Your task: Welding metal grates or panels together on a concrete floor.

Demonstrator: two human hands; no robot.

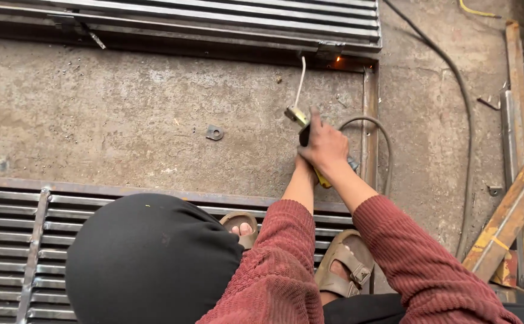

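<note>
My right hand [325, 147] is closed over a welding electrode holder [296, 115] with a yellow handle. My left hand [303, 162] is tucked under the right one on the same handle and is mostly hidden. A thin white electrode rod [300, 81] sticks up from the holder's jaw towards a steel grille [214, 21] that lies along the far side of the concrete floor. A small orange glow [336, 59] shows at the grille's near right corner, a little right of the rod's tip. A grey cable [388, 144] loops away from the holder's handle.
A second steel grille [10, 240] lies under my sandalled feet [346, 264]. An upright steel bar [368, 120] joins the two grilles. A small holed metal plate [214, 132] lies on the concrete. Rusty steel bars [508, 216] and a black cable [463, 108] are on the right. A black rounded shape [148, 258] fills the lower left.
</note>
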